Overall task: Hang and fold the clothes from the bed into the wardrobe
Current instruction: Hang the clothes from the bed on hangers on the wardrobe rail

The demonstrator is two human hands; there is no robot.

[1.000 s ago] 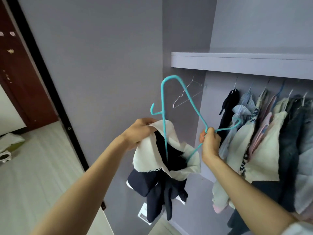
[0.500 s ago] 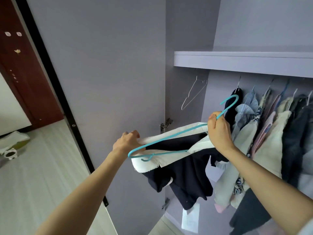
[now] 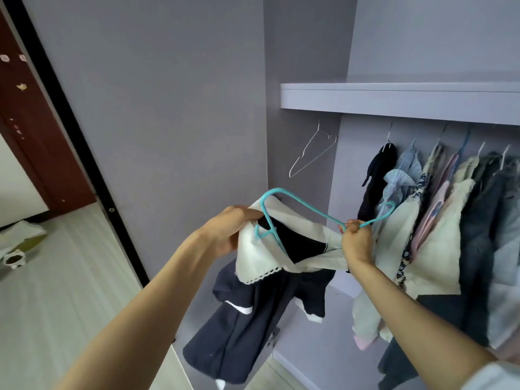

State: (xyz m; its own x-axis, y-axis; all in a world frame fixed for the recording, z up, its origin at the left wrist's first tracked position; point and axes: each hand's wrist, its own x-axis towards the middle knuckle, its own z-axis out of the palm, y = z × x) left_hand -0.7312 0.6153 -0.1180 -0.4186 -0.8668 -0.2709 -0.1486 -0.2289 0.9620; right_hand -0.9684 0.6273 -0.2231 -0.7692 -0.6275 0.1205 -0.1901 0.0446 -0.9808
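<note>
Head view: wardrobe (image 3: 394, 102) holds hung clothes (image 3: 439, 226) and one bare hanger (image 3: 312, 149).

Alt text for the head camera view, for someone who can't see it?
Two hands work a turquoise hanger into a navy dress with a white collar: left hand grips the collar, right hand the hanger, before an open wardrobe of hung clothes.

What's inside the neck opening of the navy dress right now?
One arm of the teal hanger runs down into the white collar of the navy dress, with dark lining behind it. The hanger's far end is hidden under fabric; the right hand grips its neck, the left hand holds the collar.
</note>
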